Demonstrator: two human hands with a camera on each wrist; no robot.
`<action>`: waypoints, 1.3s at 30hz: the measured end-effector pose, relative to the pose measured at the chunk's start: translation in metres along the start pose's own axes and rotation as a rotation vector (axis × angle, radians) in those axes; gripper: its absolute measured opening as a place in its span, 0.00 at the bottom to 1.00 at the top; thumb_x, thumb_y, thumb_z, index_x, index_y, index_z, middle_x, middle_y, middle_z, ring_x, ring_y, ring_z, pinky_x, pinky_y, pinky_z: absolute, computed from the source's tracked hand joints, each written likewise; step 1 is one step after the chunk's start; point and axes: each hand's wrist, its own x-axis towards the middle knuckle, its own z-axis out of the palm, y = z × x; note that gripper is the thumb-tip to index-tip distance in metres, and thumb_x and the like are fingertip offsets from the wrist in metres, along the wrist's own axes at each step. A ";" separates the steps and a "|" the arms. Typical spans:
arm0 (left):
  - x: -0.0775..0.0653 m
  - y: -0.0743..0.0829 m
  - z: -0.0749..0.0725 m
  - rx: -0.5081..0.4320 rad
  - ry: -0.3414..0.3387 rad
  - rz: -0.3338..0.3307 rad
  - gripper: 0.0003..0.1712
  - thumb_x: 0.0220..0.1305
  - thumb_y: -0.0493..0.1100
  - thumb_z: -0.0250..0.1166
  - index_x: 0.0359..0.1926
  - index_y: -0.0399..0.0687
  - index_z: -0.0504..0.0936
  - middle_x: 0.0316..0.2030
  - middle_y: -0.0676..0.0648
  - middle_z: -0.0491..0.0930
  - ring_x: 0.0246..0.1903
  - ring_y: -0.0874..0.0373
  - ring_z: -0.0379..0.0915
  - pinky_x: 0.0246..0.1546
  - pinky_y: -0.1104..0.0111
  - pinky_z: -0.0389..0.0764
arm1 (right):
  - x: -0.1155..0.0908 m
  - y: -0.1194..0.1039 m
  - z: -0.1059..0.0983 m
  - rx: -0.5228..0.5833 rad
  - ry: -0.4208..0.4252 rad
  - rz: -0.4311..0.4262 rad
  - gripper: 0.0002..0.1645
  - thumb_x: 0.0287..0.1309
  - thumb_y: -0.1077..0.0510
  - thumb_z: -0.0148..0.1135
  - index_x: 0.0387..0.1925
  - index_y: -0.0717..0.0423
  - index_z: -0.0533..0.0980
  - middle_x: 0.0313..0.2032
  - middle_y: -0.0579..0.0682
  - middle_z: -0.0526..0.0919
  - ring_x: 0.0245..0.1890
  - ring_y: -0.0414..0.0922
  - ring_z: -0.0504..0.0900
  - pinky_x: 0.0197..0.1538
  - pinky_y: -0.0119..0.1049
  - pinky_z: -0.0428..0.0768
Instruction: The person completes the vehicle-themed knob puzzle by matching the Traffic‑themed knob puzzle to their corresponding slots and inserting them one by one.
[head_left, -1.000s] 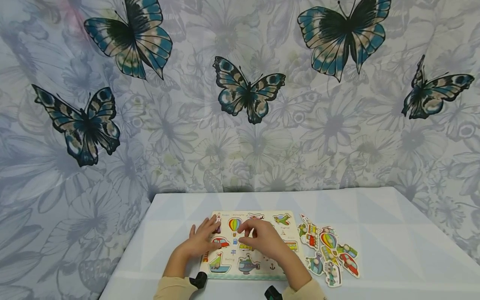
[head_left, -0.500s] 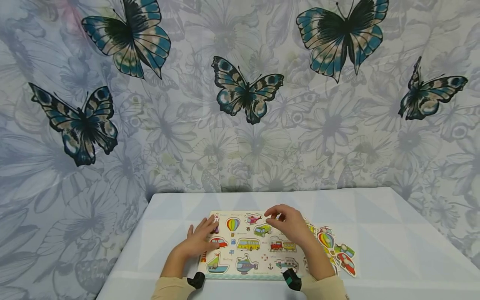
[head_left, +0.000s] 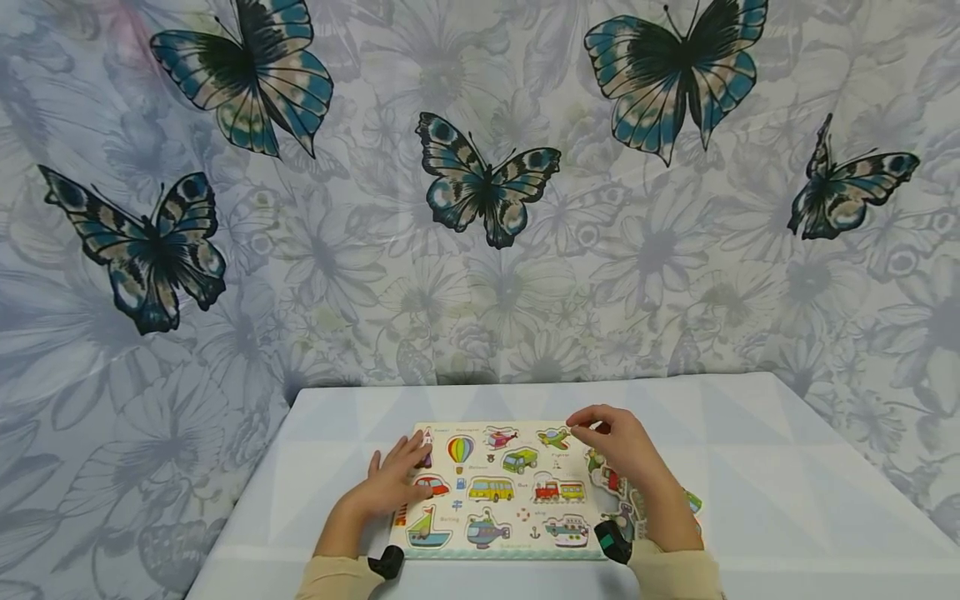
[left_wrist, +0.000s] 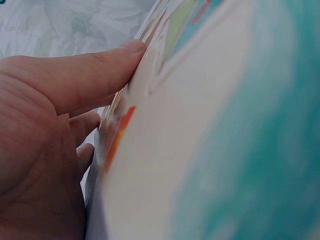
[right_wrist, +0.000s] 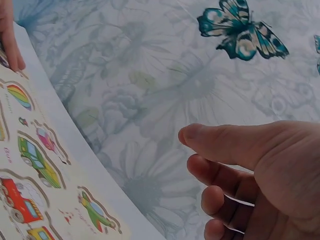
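1. Right hand (head_left: 626, 442) moved right to board's (head_left: 519, 537) far-right corner; fingers loosely bent, nothing held.
2. Board on table (head_left: 352, 417); left hand (head_left: 392, 483) spread on its left edge, no grip.
3. Risk: lowering right hand could scatter loose pieces (head_left: 611, 481) right of board.

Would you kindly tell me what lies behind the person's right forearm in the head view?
Loose picture pieces show left of the forearm, and a green piece peeks out on its right. The rest of that piece, and whatever lies between, is hidden.
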 end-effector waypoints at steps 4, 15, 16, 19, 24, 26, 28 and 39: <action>0.000 0.001 0.001 0.008 -0.006 0.004 0.43 0.61 0.50 0.70 0.75 0.49 0.64 0.80 0.46 0.48 0.80 0.39 0.35 0.72 0.34 0.25 | -0.003 0.009 -0.010 0.004 0.012 0.051 0.11 0.67 0.55 0.63 0.47 0.52 0.83 0.49 0.53 0.84 0.35 0.50 0.76 0.33 0.38 0.76; -0.002 0.001 0.000 -0.006 0.005 0.004 0.44 0.60 0.50 0.71 0.74 0.49 0.65 0.80 0.45 0.48 0.79 0.37 0.35 0.72 0.34 0.25 | -0.005 0.049 -0.015 -0.192 0.025 0.192 0.12 0.66 0.60 0.60 0.46 0.57 0.85 0.46 0.58 0.85 0.36 0.47 0.77 0.33 0.37 0.74; -0.002 0.001 0.000 -0.005 0.006 0.005 0.44 0.60 0.50 0.72 0.74 0.49 0.65 0.80 0.45 0.48 0.79 0.37 0.35 0.72 0.33 0.25 | -0.005 0.054 -0.014 -0.196 0.025 0.202 0.12 0.66 0.61 0.60 0.46 0.57 0.85 0.46 0.58 0.84 0.33 0.47 0.76 0.32 0.37 0.74; -0.003 0.001 0.000 -0.006 0.010 0.004 0.44 0.60 0.50 0.72 0.74 0.49 0.65 0.80 0.45 0.49 0.79 0.37 0.35 0.72 0.34 0.25 | -0.005 0.062 -0.012 -0.199 0.021 0.207 0.12 0.66 0.61 0.59 0.46 0.56 0.85 0.46 0.58 0.84 0.31 0.47 0.75 0.31 0.38 0.73; -0.003 0.000 0.002 -0.016 0.020 0.004 0.44 0.60 0.50 0.72 0.74 0.49 0.66 0.80 0.46 0.49 0.79 0.38 0.35 0.72 0.34 0.25 | -0.005 0.065 -0.011 -0.203 0.032 0.212 0.11 0.66 0.61 0.60 0.45 0.56 0.85 0.45 0.56 0.85 0.38 0.46 0.79 0.36 0.39 0.78; -0.003 -0.001 0.003 -0.035 0.027 0.006 0.43 0.59 0.48 0.72 0.73 0.48 0.67 0.80 0.45 0.50 0.79 0.38 0.35 0.72 0.35 0.24 | -0.006 0.065 -0.012 -0.189 0.031 0.221 0.12 0.66 0.61 0.60 0.45 0.57 0.85 0.44 0.56 0.85 0.38 0.47 0.80 0.37 0.39 0.79; -0.002 -0.002 0.004 -0.055 0.032 0.009 0.42 0.59 0.46 0.72 0.73 0.47 0.67 0.79 0.45 0.50 0.79 0.38 0.35 0.72 0.35 0.24 | -0.007 0.066 -0.012 -0.180 0.028 0.229 0.11 0.66 0.61 0.60 0.45 0.57 0.85 0.43 0.55 0.85 0.37 0.46 0.80 0.36 0.38 0.80; -0.002 0.000 0.002 -0.046 0.030 0.002 0.42 0.59 0.45 0.72 0.73 0.47 0.67 0.79 0.44 0.50 0.79 0.38 0.35 0.72 0.35 0.24 | -0.009 0.070 -0.010 -0.216 -0.035 0.194 0.11 0.61 0.67 0.60 0.38 0.53 0.86 0.41 0.52 0.85 0.35 0.44 0.76 0.39 0.38 0.78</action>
